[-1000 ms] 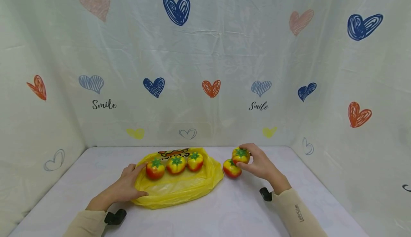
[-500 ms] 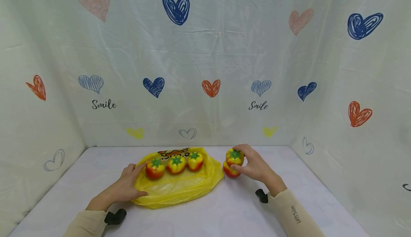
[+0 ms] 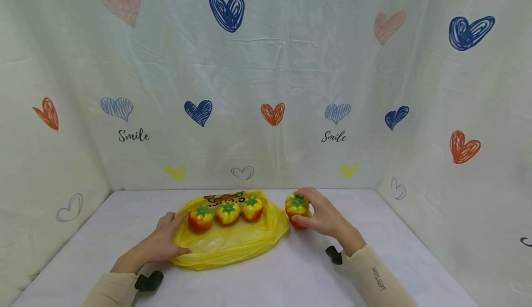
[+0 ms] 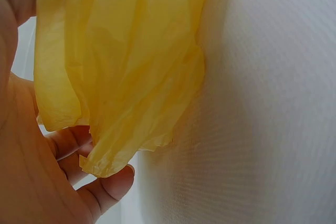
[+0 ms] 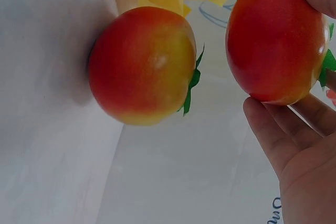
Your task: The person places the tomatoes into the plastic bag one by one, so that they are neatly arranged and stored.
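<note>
Raised tomato (image 3: 296, 204) shifted left, pinched in right hand (image 3: 325, 214)

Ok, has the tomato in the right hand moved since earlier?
Yes: in the head view the held tomato has moved left, away from the right yellow heart on the curtain and toward the plastic bag.

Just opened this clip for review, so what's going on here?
A person's right hand holds a tomato above the table, to the right of an open yellow bag. Their left hand holds the bag's left edge. Three tomatoes lie in the bag; one more tomato rests on the table.
</note>
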Demonstrator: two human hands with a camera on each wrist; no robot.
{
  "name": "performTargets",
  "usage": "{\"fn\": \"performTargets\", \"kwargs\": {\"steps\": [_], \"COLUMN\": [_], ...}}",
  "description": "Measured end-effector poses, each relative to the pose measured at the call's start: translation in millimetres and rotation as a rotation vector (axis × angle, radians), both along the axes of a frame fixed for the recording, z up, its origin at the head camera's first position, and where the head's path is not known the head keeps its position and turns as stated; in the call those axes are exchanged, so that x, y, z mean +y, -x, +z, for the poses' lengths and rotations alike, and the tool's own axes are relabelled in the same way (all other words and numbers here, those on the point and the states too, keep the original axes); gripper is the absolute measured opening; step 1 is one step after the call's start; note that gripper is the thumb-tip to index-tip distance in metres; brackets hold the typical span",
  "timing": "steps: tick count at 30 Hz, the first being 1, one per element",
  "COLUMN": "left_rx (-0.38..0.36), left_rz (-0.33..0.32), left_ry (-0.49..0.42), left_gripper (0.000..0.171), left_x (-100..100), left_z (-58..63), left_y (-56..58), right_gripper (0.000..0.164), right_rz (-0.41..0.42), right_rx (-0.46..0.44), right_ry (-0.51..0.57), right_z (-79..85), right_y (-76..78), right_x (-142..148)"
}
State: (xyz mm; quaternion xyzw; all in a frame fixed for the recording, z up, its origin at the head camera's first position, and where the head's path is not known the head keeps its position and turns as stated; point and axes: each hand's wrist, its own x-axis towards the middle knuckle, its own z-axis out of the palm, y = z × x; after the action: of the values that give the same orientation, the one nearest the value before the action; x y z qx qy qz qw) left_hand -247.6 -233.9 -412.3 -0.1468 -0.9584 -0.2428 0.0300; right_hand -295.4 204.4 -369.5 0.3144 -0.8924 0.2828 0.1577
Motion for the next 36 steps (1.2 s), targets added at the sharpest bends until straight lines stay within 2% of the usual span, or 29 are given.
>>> {"fn": "performTargets", "kwargs": {"steps": [16,36], "left_rx": [0.001,-0.005], "left_rz": [-0.008,-0.007], "left_ry": [-0.002,-0.006], "left_gripper": [0.1,0.1], "left_x": [0,0], "left_z": [0.8,-0.2], "left_y": [-0.5,0.4], "right_gripper": [0.056,0.058], "right_rz": [0.005,0.117], "right_rx": [-0.008,0.022], "right_ry": [-0.033,-0.034], "right_z": [-2.5,-1.9], "right_y": [-2.4,-0.2], "right_x": [-14,-43]}}
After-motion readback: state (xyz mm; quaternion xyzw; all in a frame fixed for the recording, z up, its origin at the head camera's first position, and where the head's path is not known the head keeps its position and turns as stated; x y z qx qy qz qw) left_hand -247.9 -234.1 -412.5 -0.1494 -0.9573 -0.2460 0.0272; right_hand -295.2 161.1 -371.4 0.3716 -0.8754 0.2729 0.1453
